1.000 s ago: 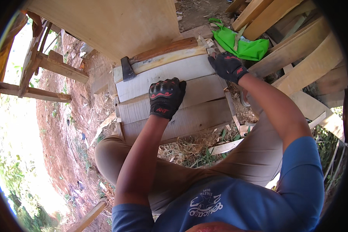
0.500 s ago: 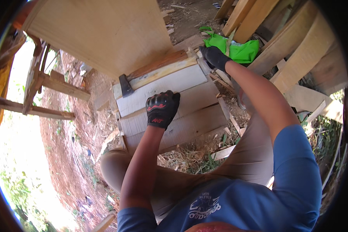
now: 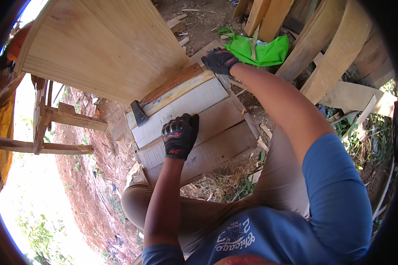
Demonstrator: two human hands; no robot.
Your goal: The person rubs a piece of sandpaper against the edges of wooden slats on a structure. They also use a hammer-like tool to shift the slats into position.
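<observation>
My left hand (image 3: 180, 134), in a black glove with red marks, is closed in a fist on a low platform of pale wooden boards (image 3: 221, 112). Whatever its fingers may hold is hidden. My right hand (image 3: 220, 61), gloved alike, is at the platform's far right corner, fingers stretched forward and slightly bent. They are close to the end of a reddish-brown wooden strip (image 3: 172, 82). At the platform's left end sits a dark metal piece (image 3: 139, 113) shaped like an axe head. I cannot tell whether a handle joins it.
A large plywood panel (image 3: 106, 48) stands along the platform's far side. A green bag (image 3: 265, 51) lies beyond my right hand, near leaning planks (image 3: 318, 48). Wooden framing (image 3: 75, 117) is at the left. Wood scraps and shavings cover the ground.
The view has shifted. My right hand has moved left, from beyond the platform's far right corner to over it. My left fist stays on the boards, and the dark metal piece has not moved on them.
</observation>
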